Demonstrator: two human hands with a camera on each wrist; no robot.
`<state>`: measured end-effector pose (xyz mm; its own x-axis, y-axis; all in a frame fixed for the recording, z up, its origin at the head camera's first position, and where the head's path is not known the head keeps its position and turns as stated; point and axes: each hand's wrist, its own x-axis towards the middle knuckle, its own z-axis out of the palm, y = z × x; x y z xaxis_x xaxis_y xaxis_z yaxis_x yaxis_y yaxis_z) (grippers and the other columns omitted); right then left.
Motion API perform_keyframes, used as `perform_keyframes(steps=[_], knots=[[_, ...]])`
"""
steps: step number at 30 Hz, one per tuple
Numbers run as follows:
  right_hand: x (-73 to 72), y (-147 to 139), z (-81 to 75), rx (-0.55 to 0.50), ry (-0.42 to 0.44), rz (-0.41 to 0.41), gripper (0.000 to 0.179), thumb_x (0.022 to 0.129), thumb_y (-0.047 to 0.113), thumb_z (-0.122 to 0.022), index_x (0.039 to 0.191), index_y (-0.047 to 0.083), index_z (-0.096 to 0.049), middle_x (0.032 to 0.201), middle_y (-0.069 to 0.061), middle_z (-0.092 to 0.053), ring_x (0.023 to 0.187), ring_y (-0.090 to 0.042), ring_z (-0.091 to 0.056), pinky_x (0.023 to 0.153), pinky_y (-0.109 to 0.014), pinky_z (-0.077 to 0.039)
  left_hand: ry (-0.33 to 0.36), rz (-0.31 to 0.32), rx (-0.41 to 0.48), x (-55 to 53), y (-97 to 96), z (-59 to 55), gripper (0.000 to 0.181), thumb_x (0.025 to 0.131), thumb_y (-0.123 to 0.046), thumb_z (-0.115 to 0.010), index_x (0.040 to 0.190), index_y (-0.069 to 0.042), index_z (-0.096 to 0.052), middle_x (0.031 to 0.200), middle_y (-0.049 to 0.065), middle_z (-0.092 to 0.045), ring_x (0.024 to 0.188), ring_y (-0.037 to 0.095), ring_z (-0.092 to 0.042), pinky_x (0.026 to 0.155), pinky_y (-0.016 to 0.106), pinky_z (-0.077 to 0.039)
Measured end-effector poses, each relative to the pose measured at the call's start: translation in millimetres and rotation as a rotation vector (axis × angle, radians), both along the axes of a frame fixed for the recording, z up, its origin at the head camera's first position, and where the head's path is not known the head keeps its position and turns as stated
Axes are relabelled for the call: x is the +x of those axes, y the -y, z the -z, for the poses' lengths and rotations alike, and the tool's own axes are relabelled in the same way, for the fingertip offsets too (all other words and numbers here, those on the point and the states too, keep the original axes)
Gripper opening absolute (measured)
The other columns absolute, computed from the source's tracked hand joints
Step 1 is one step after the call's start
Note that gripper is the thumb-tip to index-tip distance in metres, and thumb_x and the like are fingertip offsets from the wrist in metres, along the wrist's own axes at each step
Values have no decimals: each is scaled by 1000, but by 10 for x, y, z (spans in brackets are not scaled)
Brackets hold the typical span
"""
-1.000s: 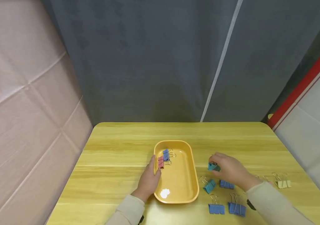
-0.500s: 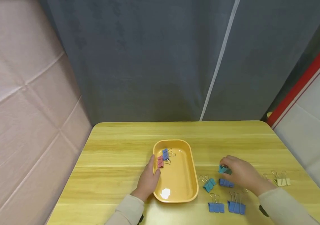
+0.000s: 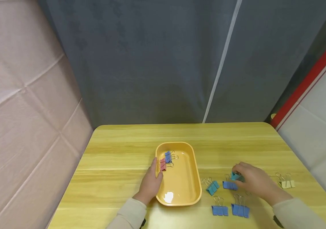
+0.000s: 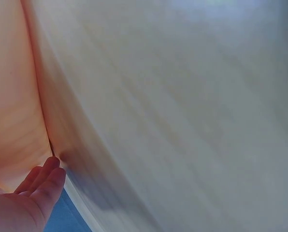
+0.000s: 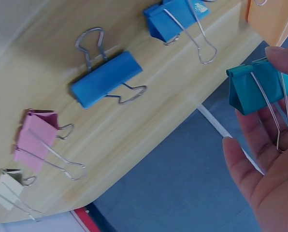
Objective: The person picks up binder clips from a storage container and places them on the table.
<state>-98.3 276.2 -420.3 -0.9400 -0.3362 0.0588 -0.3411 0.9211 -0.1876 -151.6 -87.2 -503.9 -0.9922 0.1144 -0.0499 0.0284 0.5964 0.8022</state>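
My left hand (image 3: 150, 184) holds the left side of a yellow-orange tray (image 3: 184, 183), thumb over the rim; in the left wrist view its fingers (image 4: 50, 181) lie along the outer wall. Inside the tray are a blue binder clip (image 3: 168, 157) and a pink binder clip (image 3: 163, 165). My right hand (image 3: 255, 182) pinches a teal binder clip (image 5: 260, 87) above the table, its wire handles toward the palm. Below and left of that hand lie another teal clip (image 3: 212, 188) and a blue clip (image 3: 230, 185).
Nearer the front are two more blue clips, one (image 3: 219, 210) left of the other (image 3: 240, 211). A pale yellow clip (image 3: 286, 184) stands at the right. The right wrist view also shows a pink clip (image 5: 37, 140). A dark curtain (image 3: 151, 63) hangs behind the table (image 3: 122, 165).
My right hand has moved right with the teal clip, from beside the tray to past the blue clip, which now shows more fully. The left hand stays on the tray.
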Motion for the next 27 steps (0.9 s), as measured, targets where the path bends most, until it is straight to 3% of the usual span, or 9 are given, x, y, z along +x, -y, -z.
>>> perform_keyframes(steps=[7,22,27], knots=[[99,-79,56,14,47,24,33,72,23,-84,98,16,-65,89,13,-58,75,-4,-57,61,-26,-52,4,-5,3,2,5,-4,64,99,-22,-49,155,-11,-20,154,18,-32,137,40,-34,113,54,-29],[273,-285,226,-25,66,23,32,72,21,-84,97,16,-65,87,15,-57,73,1,-54,59,-23,-50,0,1,-6,7,0,-14,65,99,-22,-50,155,-10,-20,154,18,-32,138,39,-34,114,52,-28],[341,-337,288,-30,89,33,32,70,25,-84,96,18,-66,86,16,-56,71,3,-50,59,-27,-48,-3,3,-6,15,2,-22,64,99,-21,-49,154,-9,-20,153,19,-33,137,40,-34,114,53,-28]])
